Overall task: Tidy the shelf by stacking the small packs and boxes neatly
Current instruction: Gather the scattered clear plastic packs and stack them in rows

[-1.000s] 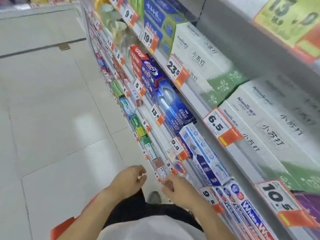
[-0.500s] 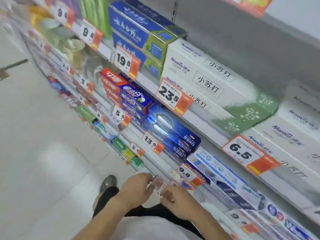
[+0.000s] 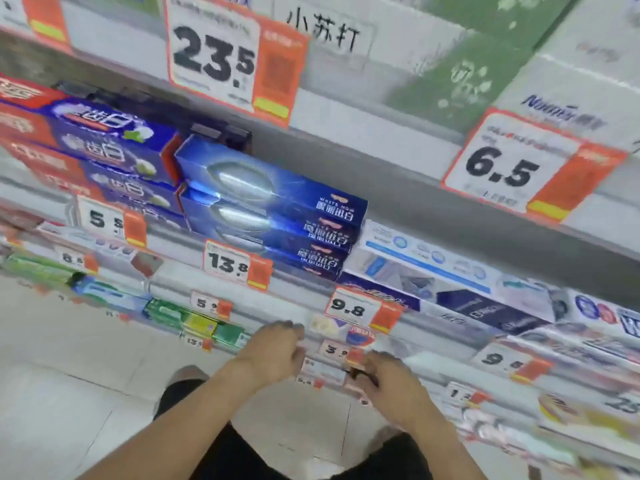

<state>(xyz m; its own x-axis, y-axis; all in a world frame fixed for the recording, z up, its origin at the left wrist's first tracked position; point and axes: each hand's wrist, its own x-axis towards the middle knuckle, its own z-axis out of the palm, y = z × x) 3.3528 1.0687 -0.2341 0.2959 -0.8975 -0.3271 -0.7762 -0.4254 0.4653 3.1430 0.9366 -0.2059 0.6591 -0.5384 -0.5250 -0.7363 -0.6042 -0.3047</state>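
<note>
Both hands work at a low shelf (image 3: 433, 367): the left hand (image 3: 273, 351) and right hand (image 3: 388, 379) curl around small packs (image 3: 325, 367) (too blurred to name). The blue boxes (image 3: 277, 216) above already sit stacked; the low row looks unfinished.

Lower-shelf packs (image 3: 585, 420) — blurred, unreadable

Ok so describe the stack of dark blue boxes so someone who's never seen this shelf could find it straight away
Start at the big 23.5 price tag hanging from the upper shelf edge and drop to the shelf below. The stack of dark blue boxes sits there, directly above the 13.8 tag. Unlike the red-ended purple boxes on one side and the pale box on the other, each shows a shiny silver oval.
</note>
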